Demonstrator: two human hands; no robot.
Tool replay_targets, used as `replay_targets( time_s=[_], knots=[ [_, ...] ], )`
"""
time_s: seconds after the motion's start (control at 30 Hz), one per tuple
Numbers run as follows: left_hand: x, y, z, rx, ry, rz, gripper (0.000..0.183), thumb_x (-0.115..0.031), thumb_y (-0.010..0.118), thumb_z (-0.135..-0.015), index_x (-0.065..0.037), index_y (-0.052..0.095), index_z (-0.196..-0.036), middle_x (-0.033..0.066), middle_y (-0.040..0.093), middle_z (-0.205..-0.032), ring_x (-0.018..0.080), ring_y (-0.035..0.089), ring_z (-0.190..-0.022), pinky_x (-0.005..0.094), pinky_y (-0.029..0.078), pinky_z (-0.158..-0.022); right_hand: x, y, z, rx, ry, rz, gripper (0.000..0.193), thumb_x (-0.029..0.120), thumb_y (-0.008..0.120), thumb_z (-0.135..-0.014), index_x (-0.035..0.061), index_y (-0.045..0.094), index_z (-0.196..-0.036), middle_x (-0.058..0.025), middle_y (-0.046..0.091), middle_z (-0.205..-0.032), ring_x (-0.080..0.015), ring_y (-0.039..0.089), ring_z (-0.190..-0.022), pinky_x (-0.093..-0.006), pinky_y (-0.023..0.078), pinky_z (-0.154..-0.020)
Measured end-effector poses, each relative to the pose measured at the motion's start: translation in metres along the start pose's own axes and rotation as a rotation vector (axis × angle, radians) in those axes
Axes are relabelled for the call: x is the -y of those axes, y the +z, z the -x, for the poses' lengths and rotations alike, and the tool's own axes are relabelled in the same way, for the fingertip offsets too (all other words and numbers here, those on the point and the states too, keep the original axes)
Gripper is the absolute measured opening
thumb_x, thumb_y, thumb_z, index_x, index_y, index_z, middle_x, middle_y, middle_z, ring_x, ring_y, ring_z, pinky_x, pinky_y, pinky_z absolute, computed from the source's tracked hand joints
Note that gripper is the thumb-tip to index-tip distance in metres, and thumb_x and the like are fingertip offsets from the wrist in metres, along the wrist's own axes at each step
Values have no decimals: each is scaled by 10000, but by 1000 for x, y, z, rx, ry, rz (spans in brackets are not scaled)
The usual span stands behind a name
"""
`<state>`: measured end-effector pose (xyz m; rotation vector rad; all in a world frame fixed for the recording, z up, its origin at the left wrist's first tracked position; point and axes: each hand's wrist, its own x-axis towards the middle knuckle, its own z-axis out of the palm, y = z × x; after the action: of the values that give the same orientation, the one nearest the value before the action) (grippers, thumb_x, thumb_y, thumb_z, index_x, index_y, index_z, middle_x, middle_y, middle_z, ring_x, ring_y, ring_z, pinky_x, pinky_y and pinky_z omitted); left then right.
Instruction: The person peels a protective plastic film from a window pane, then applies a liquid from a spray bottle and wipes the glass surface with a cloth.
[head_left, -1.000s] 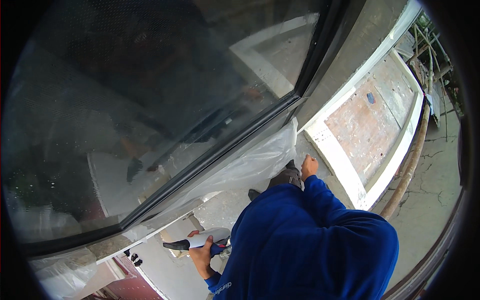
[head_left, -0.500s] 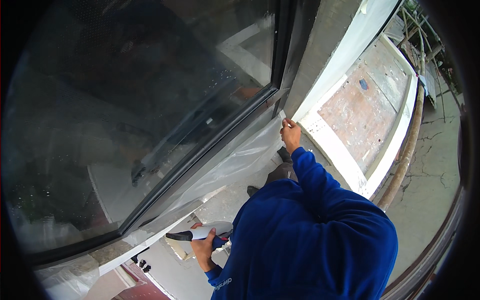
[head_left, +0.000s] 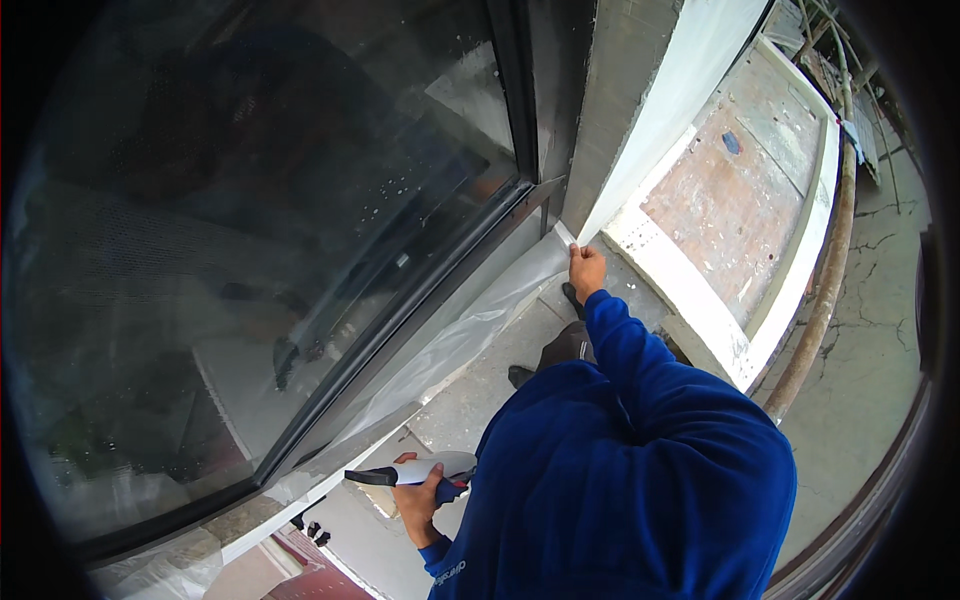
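My right hand (head_left: 588, 270) pinches the top corner of a translucent plastic film (head_left: 480, 318), where the window wall meets the grey pillar (head_left: 622, 100). The film runs below the black window frame (head_left: 400, 335), slanting toward the lower left, wrinkled and hanging loose along its lower edge. Lower left, my left hand (head_left: 418, 505) is closed around a hand tool (head_left: 425, 470) with a white rounded body, a black curved end and a dark blue and red part. Its exact kind I cannot make out. My blue sleeves and torso cover part of the view.
A large dark window pane (head_left: 250, 250) fills the left side. To the right lies a white-rimmed ledge (head_left: 735, 200) with a stained surface, bordered by a wooden pole (head_left: 830, 270). Cracked concrete (head_left: 860, 340) lies beyond. Grey floor (head_left: 470, 395) shows around my feet.
My view has shifted slightly. My right hand stays at the film's corner, its fingers now pressed against it near the pillar. The left hand keeps its grip on the tool.
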<state>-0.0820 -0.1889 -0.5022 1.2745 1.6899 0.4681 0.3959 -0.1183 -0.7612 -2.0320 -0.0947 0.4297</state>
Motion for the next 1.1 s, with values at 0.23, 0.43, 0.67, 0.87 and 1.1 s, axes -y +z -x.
replay_targets(
  time_s=[0.23, 0.43, 0.67, 0.87, 1.1],
  knots=[
    [2, -8, -12, 65, 0, -2, 595, -106, 885, -754, -53, 551, -1243, 97, 604, -986, 209, 635, -869, 352, 553, -768, -192, -92, 64, 573, -135, 1051, 210, 179, 795, -775, 58, 674, -896, -128, 733, -838, -288, 725, -784, -435, 559, -666],
    [15, -20, -23, 100, -23, -29, 580, -106, 875, -762, -62, 548, -1239, 111, 609, -1009, 227, 644, -866, 351, 562, -738, -111, -111, 51, 4, 689, -231, 339, 299, 719, -879, 61, 598, -1088, -70, 629, -901, -181, 571, -639, -350, 491, -554],
    [23, -35, -27, 85, -2, 15, 568, -97, 865, -766, -47, 551, -1236, 123, 605, -1035, 227, 636, -913, 355, 554, -791, -42, -124, 10, -254, 421, -594, 308, 244, 717, -860, 55, 575, -1057, -89, 634, -892, -185, 613, -703, -345, 492, -563],
    [41, -48, 14, -46, -83, 30, 551, -35, 807, -817, -29, 506, -1279, 223, 628, -1129, 289, 674, -946, 383, 584, -771, 33, -190, -15, -634, -384, 361, 187, 188, 701, -862, 36, 623, -938, -145, 664, -981, -367, 626, -938, -460, 485, -843],
    [103, -58, -5, -9, -49, -98, 610, -38, 803, -777, -6, 466, -1284, 210, 568, -1140, 327, 622, -1019, 434, 515, -953, 107, -368, -100, -1349, -340, 561, 306, 301, 687, -824, 95, 705, -1050, -145, 666, -1112, -355, 576, -1130, -519, 424, -961]
  ],
)
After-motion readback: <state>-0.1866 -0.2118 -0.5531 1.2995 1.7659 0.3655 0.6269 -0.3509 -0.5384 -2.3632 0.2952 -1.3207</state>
